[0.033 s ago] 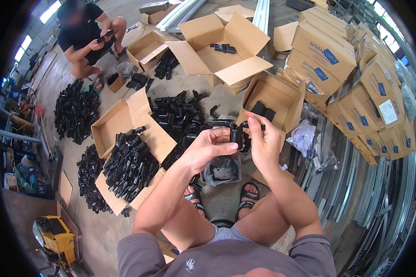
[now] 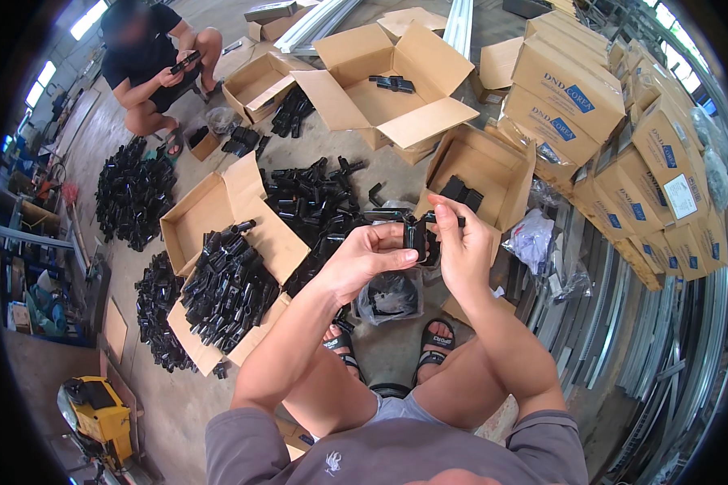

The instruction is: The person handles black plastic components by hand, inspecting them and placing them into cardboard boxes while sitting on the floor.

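Between my hands is a black, glossy, angular plastic part (image 2: 414, 235) with a long flat arm; its exact kind cannot be told. My left hand (image 2: 368, 257) grips it from the left, thumb and fingers closed on its body. The fingers of my right hand (image 2: 459, 242) pinch its right end, and the palm side partly hides it. Just below the part is a clear plastic bag with black pieces (image 2: 390, 296), near my feet. A heap of similar black parts (image 2: 311, 198) lies beyond my left hand. Behind my right hand, an open carton (image 2: 505, 174) contains a few black parts.
An overfull carton (image 2: 190, 226) and another black heap (image 2: 135, 194) are at the left. A large open carton (image 2: 344, 93) stands ahead. Stacked cartons (image 2: 574, 77) and long metal profiles (image 2: 615, 315) line the right. At far left, a crouching person (image 2: 141, 61) holds a black part.
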`<state>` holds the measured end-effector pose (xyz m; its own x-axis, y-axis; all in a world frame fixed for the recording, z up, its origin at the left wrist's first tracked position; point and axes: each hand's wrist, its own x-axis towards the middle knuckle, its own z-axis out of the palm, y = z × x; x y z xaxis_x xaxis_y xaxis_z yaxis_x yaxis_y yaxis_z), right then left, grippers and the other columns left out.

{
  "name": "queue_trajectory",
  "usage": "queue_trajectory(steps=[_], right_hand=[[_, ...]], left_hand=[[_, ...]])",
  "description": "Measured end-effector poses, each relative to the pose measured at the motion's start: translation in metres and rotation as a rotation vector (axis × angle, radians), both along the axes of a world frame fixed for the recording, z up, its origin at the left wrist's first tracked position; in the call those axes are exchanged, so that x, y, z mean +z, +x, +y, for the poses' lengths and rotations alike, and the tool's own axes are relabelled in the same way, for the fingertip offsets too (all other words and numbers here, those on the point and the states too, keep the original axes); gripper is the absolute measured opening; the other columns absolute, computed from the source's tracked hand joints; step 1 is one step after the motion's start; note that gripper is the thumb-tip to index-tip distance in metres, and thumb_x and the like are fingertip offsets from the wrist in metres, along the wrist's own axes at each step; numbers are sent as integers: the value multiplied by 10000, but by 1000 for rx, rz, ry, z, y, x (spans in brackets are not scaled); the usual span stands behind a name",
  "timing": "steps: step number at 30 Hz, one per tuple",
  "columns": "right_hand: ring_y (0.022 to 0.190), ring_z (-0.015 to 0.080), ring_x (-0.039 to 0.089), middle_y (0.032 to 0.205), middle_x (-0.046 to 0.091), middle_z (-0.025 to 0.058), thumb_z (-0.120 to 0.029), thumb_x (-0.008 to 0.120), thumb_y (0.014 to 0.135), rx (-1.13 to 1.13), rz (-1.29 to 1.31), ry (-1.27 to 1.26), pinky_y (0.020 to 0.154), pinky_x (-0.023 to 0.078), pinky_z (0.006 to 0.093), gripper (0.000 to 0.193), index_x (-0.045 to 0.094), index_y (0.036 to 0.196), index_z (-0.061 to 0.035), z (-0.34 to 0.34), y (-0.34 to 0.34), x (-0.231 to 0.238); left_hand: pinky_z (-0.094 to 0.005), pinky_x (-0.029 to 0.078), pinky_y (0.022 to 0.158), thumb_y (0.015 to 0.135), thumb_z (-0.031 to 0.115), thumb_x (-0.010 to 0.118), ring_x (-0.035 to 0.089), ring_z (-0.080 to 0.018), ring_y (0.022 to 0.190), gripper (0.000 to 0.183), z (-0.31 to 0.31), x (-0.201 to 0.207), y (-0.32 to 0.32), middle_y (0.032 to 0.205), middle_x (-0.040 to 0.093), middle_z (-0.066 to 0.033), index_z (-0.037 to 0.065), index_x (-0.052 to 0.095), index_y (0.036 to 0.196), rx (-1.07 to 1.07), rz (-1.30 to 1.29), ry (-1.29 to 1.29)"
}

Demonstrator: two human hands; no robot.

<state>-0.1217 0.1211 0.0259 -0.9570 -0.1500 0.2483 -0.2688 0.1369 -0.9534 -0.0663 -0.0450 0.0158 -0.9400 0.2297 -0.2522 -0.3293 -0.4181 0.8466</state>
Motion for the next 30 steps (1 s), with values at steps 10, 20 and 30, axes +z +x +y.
queue_trajectory(steps=[10, 20, 30], right_hand=[[735, 108, 642, 917, 728, 115, -281, 609, 993, 18, -107, -43, 661, 512, 261, 346, 698, 1104, 35, -2, 2, -5], [685, 81, 579, 800, 673, 47, -340, 596, 1000, 49, -195, -69, 639, 486, 245, 374, 714, 1117, -5, -10, -3, -19], [648, 38, 538, 743, 604, -19, -379, 581, 1006, 131, -262, -141, 562, 446, 202, 405, 707, 1158, -25, -20, -1, -29]], left_hand=[[-264, 504, 908, 865, 124, 759, 630, -94, 956, 361, 2, 6, 7, 1082, 688, -38, -8, 646, 1181, 24, 21, -107], [-262, 503, 926, 941, 196, 686, 616, -83, 968, 282, 6, -11, 13, 1046, 661, -18, 2, 636, 1141, 119, -2, -133], [-277, 525, 929, 922, 158, 700, 651, -126, 1010, 283, -7, -15, 15, 1073, 679, -48, 2, 634, 1149, 127, -80, -25]])
